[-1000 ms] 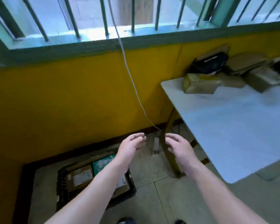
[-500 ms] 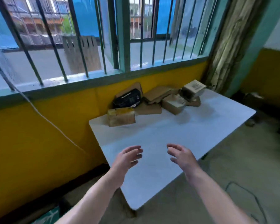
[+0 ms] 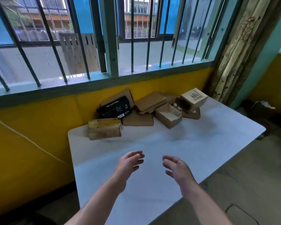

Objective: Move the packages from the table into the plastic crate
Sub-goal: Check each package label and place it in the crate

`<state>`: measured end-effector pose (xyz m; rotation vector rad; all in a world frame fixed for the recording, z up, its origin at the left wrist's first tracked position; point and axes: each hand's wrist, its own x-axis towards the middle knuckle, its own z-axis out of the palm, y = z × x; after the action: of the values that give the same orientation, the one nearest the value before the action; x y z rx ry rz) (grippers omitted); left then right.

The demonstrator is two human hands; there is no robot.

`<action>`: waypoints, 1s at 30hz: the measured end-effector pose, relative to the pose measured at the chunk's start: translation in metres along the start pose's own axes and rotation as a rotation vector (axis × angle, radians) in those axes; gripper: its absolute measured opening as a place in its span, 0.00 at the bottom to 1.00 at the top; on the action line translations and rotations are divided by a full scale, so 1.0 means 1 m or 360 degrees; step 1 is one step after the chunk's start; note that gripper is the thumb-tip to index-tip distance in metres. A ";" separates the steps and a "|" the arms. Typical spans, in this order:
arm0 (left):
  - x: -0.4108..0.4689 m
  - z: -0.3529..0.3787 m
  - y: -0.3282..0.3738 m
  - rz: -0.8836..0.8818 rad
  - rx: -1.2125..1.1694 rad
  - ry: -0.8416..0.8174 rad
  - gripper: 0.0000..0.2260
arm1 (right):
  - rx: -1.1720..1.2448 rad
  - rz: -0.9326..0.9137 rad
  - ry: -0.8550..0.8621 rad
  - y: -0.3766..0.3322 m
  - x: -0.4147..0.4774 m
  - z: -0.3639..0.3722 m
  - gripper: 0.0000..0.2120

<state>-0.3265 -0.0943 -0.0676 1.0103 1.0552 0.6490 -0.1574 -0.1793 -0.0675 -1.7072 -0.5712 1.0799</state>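
Two bare hands hover over the near half of the white rectangular table; the left hand and the right hand face palm to palm, apart, fingers loosely bent and spread, holding nothing, well short of the packages. The packages crowd the table's far edge against the wall; I count at least seven, though they overlap and the exact number is unclear: one tan box with yellow tape at the far left corner; one black printed package leaning behind it on one flat brown card sheet; one flat brown box lying beside the tan one; one flat brown mailer tilted above it; one small open-topped carton; one pale cube carton tipped on a flat brown piece, nearest the far right corner. Behind stands a yellow wall under a teal barred window; one white cord slants across the wall at left; a patterned curtain hangs at right; the floor is grey concrete.
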 end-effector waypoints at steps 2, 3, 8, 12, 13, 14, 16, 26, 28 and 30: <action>0.029 0.006 0.002 -0.0003 -0.0023 0.0044 0.08 | -0.0023 0.0012 -0.0032 -0.007 0.030 0.003 0.07; 0.043 0.007 0.005 -0.0019 -0.0049 0.0080 0.08 | -0.0042 0.0033 -0.0056 -0.011 0.045 0.006 0.08; 0.100 -0.006 0.013 -0.0082 -0.0225 0.0354 0.07 | -0.0235 0.0107 -0.0292 -0.025 0.112 0.040 0.11; 0.128 -0.033 0.020 -0.0111 -0.0299 0.0572 0.07 | -0.0351 0.0154 -0.0482 -0.034 0.152 0.076 0.13; 0.133 -0.041 0.020 -0.0095 -0.0293 0.0619 0.07 | -0.0374 0.0161 -0.0529 -0.036 0.159 0.085 0.14; 0.138 -0.048 0.021 -0.0057 -0.0285 0.0683 0.07 | -0.0388 0.0163 -0.0568 -0.037 0.167 0.095 0.14; 0.149 -0.065 0.022 0.0082 -0.0227 0.0913 0.08 | -0.0403 0.0160 -0.0614 -0.043 0.183 0.113 0.17; 0.204 -0.134 0.043 -0.0083 0.0084 0.1396 0.32 | -0.0333 0.0259 -0.0766 -0.069 0.240 0.182 0.31; 0.209 -0.135 0.043 -0.0112 0.0067 0.1309 0.31 | -0.0305 0.0284 -0.0809 -0.072 0.245 0.184 0.29; 0.211 -0.132 0.042 -0.0115 0.0070 0.1278 0.29 | -0.0257 0.0269 -0.0841 -0.073 0.249 0.180 0.25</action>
<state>-0.3668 0.1463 -0.1320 0.7424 1.7990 1.0105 -0.1827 0.1315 -0.1178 -1.6253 -0.8734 1.6642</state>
